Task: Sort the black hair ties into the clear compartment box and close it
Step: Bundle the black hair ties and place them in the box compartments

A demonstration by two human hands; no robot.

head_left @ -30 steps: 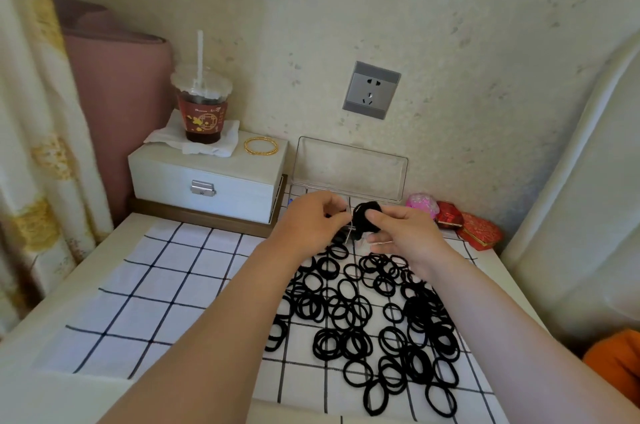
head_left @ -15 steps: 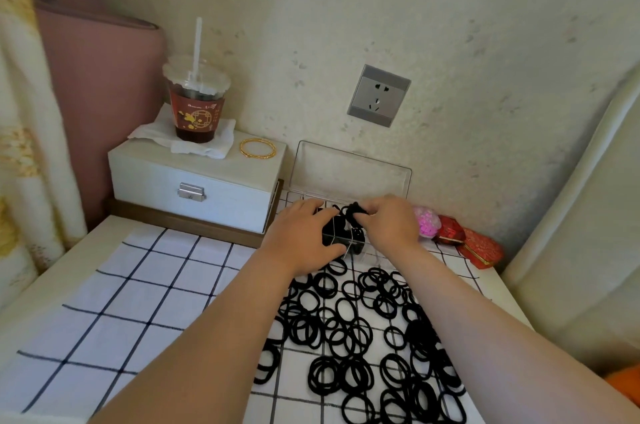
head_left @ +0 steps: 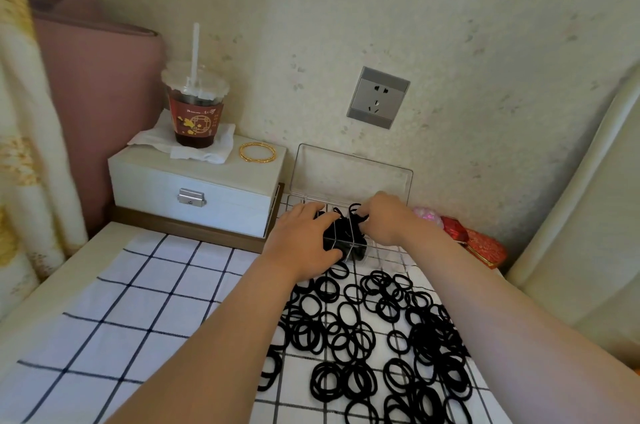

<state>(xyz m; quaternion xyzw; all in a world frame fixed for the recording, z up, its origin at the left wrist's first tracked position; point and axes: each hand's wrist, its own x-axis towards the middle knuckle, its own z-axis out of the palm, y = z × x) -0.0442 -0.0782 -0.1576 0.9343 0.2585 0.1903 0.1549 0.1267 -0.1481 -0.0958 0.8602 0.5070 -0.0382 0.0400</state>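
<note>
hair ties [head_left: 434, 337] on checked cloth [head_left: 138, 302]

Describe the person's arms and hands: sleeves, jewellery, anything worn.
The left forearm and right forearm are bare right to the frame edge, with no sleeve in view. The left hand and right hand are ungloved; no watch, bracelet or ring shows on what is visible.

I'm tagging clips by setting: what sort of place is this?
Probably a bedroom at home: pink upholstered furniture, a curtain, and a white jewellery box with a gold bangle on it.
</note>
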